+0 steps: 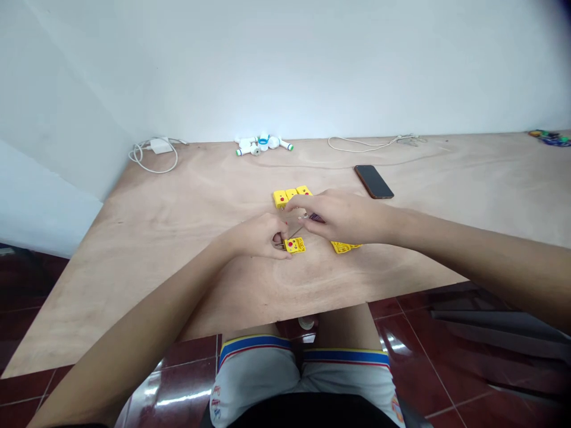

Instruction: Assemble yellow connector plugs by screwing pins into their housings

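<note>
My left hand (265, 233) is closed on a small yellow plug (295, 245) with a red dot, gripping it at its pin end, low over the tabletop. A thin screwdriver (316, 217) with a dark purple handle lies in the closed fingers of my right hand (332, 215). Its shaft slants down to the left toward the plug; whether the tip touches is too small to tell. Just beyond my right fingers, several similar yellow plugs (281, 199) sit side by side in a row, partly covered by that hand. Yellow plug covers (344, 246) show below my right wrist, partly hidden.
A dark phone (373, 181) lies behind my right forearm. Along the wall are a white charger with cable (160, 145), white pipe-like fittings (263, 142), a pale cord (366, 144) and colourful small items (551, 138). The wooden table's (214, 324) front edge is near my lap.
</note>
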Available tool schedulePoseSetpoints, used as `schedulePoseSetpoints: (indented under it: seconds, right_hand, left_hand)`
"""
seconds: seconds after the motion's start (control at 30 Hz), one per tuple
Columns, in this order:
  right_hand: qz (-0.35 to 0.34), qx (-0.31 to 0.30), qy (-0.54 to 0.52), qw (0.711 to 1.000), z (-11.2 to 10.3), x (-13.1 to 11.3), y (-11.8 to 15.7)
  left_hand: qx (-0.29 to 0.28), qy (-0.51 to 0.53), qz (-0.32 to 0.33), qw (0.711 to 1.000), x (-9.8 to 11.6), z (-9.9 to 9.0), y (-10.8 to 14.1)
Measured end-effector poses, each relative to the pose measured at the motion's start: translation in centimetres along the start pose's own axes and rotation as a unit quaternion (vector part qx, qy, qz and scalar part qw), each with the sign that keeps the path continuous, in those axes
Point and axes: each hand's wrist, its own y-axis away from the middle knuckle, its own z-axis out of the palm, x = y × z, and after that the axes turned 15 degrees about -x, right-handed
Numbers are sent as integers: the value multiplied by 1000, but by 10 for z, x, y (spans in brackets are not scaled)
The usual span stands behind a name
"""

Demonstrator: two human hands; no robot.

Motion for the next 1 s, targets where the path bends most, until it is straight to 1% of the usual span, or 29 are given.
schedulePoseSetpoints:
  seconds: [0.17, 0.33, 0.5, 0.63, 0.7, 0.73, 0.8, 0.87, 0.93, 1.0]
  right_hand:
    - [-6, 7, -29, 1000, 3, 7, 3]
    - [-30, 48, -85, 995, 7, 14, 13]
    - [-20, 115, -211, 971, 15, 20, 26]
    - [-27, 144, -270, 952, 26, 31, 29]
    - [-32, 153, -299, 941, 33, 38, 28]
    - [-32, 159, -314, 935, 37, 42, 27]
    - [-27, 175, -347, 921, 44, 49, 23]
    - [-22, 192, -383, 903, 50, 53, 19]
    - [-19, 203, -415, 887, 55, 55, 15]
    - [-23, 207, -436, 875, 59, 56, 10]
  left_hand:
    - [14, -2, 8, 1000, -2, 2, 0]
    - [7, -5, -10, 1000, -6, 4, -1]
    - [-5, -7, -48, 999, -6, 3, -1]
    - [2, -25, -30, 999, -3, -2, 2]
    - [24, -28, -9, 999, -1, -5, 4]
    - [47, -25, 2, 999, -1, -6, 5]
    - [113, -15, 19, 993, -2, -5, 4]
    - [186, 16, 24, 982, -6, -1, 2]
    - [230, 93, 29, 968, -11, 3, -2]
    - [247, 176, 42, 952, -15, 7, -5]
